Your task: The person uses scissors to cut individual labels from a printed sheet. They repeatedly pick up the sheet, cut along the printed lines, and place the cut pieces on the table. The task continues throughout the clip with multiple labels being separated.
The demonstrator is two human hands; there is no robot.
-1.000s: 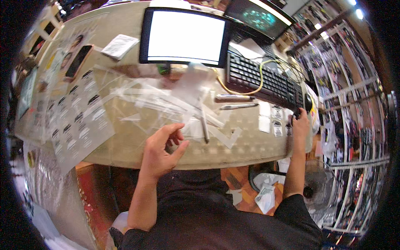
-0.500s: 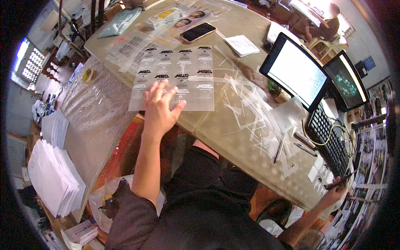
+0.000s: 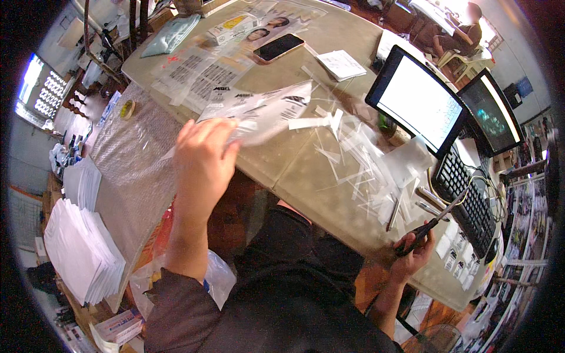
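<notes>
My left hand (image 3: 205, 157) is closed on the near edge of a translucent printed sheet (image 3: 268, 115). The sheet is bent and tilted, its near part lifted off the tabletop. Black lettering blocks show on it, and the fingertips partly hide its edge. In my right hand (image 3: 416, 254), near the table's right front edge, are scissors (image 3: 425, 232) with black handles. Their blades point up and to the right, over the keyboard's side; they look closed together. Small cut labels (image 3: 458, 262) lie just right of this hand.
Thin clear offcuts (image 3: 359, 159) are strewn across the middle of the table (image 3: 282, 165). A phone (image 3: 278, 47) and white papers (image 3: 341, 65) lie farther back. At right stand a monitor (image 3: 415, 97) and keyboard (image 3: 465, 200). Paper stacks (image 3: 82, 253) sit at left. Someone sits far off.
My left hand has gone from lying spread on the sheet to gripping and lifting its near edge. My right hand has moved left and up from the table's right corner with the scissors.
</notes>
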